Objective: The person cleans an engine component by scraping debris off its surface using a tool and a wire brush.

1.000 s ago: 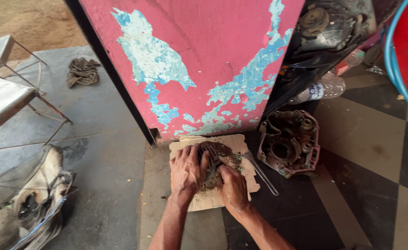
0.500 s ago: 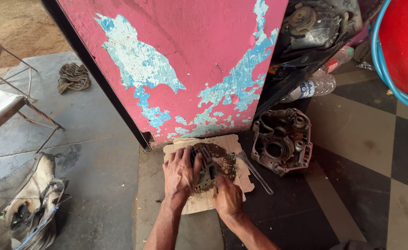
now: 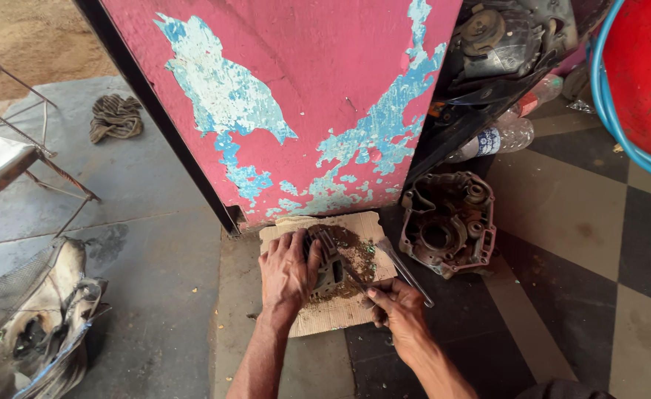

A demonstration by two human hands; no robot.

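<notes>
Left hand [image 3: 287, 275]: fingers spread, palm pressed over the left side of a finned metal part [image 3: 328, 260], holding it down. Right hand [image 3: 398, 310]: fingers curled tight around the near end of a thin metal tool [image 3: 356, 281]; the tool's tip touches the part's right side.

Part: one piece, dark grey, ribbed with parallel fins, caked in brown dirt. It sits on a sheet of cardboard [image 3: 340, 314] on the floor, just in front of a pink panel [image 3: 318, 89] with peeling blue patches. Brown crumbs lie on the cardboard to the right of the part.

One long metal rod [image 3: 407, 271] lies at the cardboard's right edge, just beside the right hand. Right of it, one rusty engine casing [image 3: 450, 224] rests on the checkered floor. One clear plastic bottle [image 3: 497, 137] lies farther back. One striped rag [image 3: 116, 117] lies far left on the concrete.
</notes>
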